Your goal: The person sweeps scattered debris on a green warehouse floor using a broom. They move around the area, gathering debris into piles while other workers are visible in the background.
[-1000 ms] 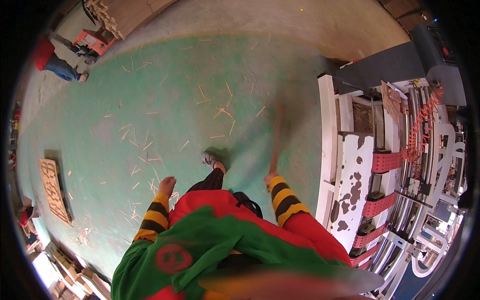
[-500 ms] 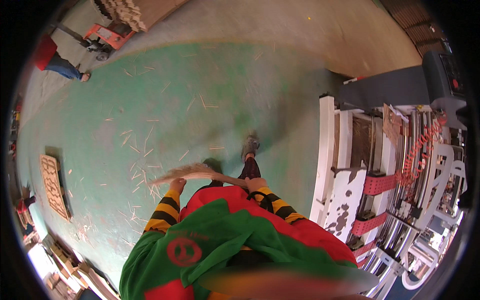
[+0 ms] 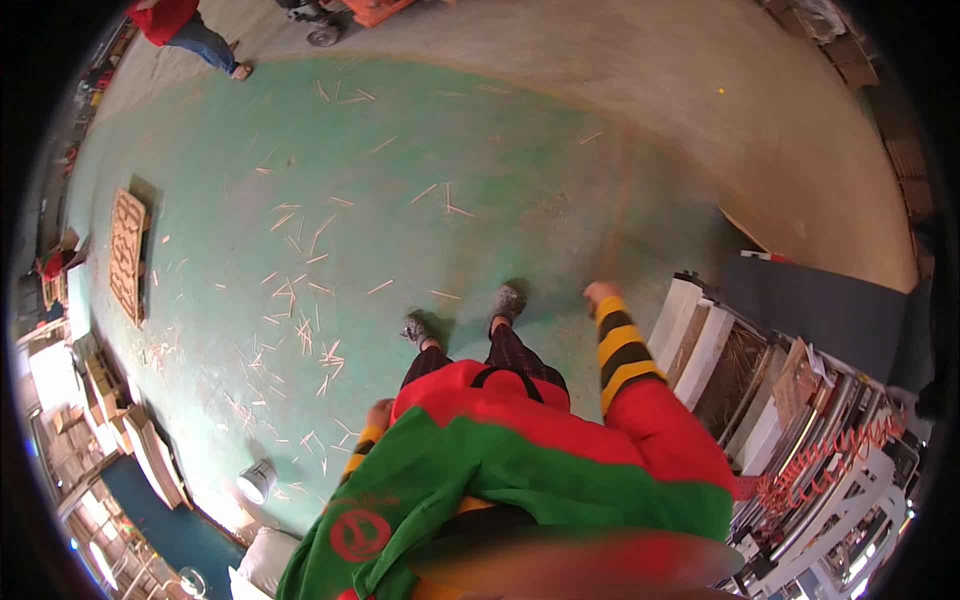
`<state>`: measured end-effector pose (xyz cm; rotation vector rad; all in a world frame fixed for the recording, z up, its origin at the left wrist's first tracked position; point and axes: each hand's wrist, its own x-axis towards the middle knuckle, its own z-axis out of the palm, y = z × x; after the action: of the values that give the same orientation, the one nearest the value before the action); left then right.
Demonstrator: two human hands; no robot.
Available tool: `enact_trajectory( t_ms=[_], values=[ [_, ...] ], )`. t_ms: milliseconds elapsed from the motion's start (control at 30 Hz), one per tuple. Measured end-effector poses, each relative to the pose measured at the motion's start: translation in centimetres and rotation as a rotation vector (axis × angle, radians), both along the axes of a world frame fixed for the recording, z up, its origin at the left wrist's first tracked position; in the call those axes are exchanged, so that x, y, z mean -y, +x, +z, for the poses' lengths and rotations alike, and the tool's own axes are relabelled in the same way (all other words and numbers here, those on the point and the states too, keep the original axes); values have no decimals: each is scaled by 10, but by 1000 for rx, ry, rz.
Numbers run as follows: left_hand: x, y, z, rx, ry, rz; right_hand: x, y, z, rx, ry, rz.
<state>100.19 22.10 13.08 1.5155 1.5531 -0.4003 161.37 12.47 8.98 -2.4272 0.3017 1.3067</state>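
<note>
My right hand (image 3: 602,292) is stretched forward and to the right over the green floor (image 3: 400,240), its fingers curled closed. No object shows in it. The nearest thing to it is the white frame of the machine (image 3: 680,335) on the right. My left hand (image 3: 380,412) hangs low beside my red and green top (image 3: 470,430). Its fingers are mostly hidden, and no held thing shows there. Between my hands, my two feet, in grey shoes (image 3: 508,300), stand apart on the floor. Thin pale strips (image 3: 305,325) lie scattered to the left of my feet.
The machine at right carries metal rollers and a coiled red hose (image 3: 830,455). A brown panel with wavy shapes (image 3: 127,255) lies at far left. A white bucket (image 3: 257,482) lies at lower left. Another person in red (image 3: 165,20) stands at upper left near an orange pallet truck (image 3: 375,10).
The long brown strip that both hands held across my front is out of sight. My right hand has swung outward and forward; my left has dropped toward my side. The view has turned left.
</note>
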Motion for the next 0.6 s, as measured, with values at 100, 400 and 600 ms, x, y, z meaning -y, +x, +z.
enact_trajectory(
  t_ms=[100,400,600],
  values=[
    [29,10,16,-25,-2,172,-7,87,-12,-115,-59,-12],
    [58,38,57,-153,-41,156,-82,79,-48,-111,-186,157],
    [26,59,62,-89,-14,124,-122,-69,-9,44,-48,560]
  ],
)
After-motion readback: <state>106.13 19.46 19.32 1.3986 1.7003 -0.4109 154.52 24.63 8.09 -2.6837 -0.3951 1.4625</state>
